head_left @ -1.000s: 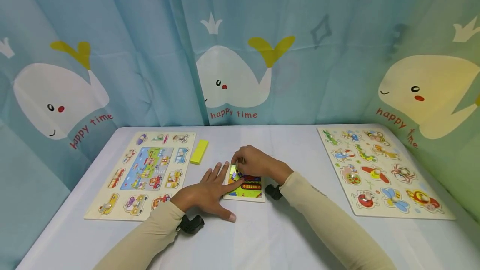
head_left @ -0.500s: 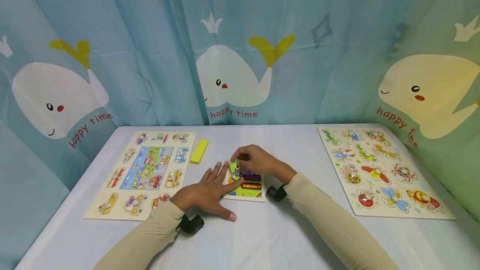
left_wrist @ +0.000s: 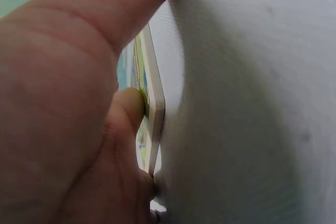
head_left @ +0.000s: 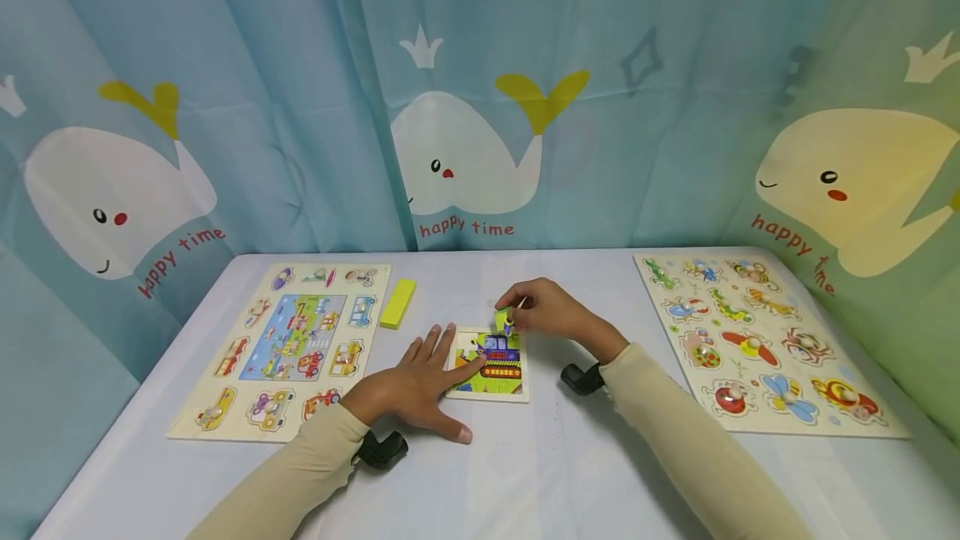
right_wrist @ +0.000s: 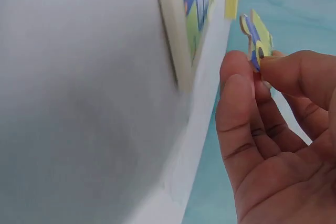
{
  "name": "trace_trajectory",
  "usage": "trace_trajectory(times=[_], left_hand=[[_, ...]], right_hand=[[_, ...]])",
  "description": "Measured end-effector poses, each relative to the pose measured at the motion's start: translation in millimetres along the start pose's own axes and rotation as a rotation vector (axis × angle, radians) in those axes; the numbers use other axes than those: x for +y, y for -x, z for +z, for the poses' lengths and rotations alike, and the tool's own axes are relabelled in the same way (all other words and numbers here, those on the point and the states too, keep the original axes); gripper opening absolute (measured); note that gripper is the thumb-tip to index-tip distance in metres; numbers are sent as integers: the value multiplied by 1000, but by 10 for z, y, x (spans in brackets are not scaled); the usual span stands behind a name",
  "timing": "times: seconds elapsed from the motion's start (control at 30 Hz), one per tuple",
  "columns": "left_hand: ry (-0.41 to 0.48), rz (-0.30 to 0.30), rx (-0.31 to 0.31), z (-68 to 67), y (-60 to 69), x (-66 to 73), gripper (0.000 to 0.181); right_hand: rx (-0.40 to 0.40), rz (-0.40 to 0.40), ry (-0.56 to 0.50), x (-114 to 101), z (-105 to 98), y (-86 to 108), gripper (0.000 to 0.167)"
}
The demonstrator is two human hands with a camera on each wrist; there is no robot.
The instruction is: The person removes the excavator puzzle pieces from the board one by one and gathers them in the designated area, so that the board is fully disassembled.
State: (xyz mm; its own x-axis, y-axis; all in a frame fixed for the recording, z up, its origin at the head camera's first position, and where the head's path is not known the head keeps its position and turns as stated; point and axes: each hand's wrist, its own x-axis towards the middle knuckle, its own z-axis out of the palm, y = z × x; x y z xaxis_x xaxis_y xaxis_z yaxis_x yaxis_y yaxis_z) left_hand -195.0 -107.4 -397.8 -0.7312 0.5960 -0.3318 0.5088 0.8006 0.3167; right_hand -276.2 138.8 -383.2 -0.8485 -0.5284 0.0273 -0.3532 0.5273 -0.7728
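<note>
A small jigsaw puzzle in a pale wooden tray (head_left: 487, 397) lies mid-table, showing a purple and red vehicle on green. My left hand (head_left: 420, 386) rests beside its left side, fingers spread, one fingertip on the picture. In the left wrist view the tray's pale edge (left_wrist: 155, 90) shows past that hand (left_wrist: 63, 87). My right hand (head_left: 551, 312) is at the tray's upper right corner and pinches a green and blue puzzle piece (head_left: 504, 322) between thumb and fingers. The right wrist view shows the puzzle piece (right_wrist: 256, 38) held tilted, apart from the tray (right_wrist: 176, 35).
A vehicle peg puzzle board (head_left: 183, 419) lies at the left, and an insect peg puzzle board (head_left: 693, 402) at the right. A yellow block (head_left: 398, 303) lies beside the left board. Behind the table hangs a blue curtain (head_left: 315, 107) with whales.
The right hand has lifted the puzzle piece from the tray's upper left and carried it right, to the upper right corner. The upper part of the picture is now uncovered. The left hand stays put.
</note>
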Motion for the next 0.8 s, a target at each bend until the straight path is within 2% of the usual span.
trace_trajectory(times=[0.2,0.43,0.8], left_hand=[[9,-19,9,-2,1,14,100],[22,-10,23,17,-4,2,100],[31,-19,21,16,6,13,101]], right_hand=[[42,51,6,100,-126,103,20],[71,120,22,247,-221,190,21],[74,131,-15,391,-277,250,19]])
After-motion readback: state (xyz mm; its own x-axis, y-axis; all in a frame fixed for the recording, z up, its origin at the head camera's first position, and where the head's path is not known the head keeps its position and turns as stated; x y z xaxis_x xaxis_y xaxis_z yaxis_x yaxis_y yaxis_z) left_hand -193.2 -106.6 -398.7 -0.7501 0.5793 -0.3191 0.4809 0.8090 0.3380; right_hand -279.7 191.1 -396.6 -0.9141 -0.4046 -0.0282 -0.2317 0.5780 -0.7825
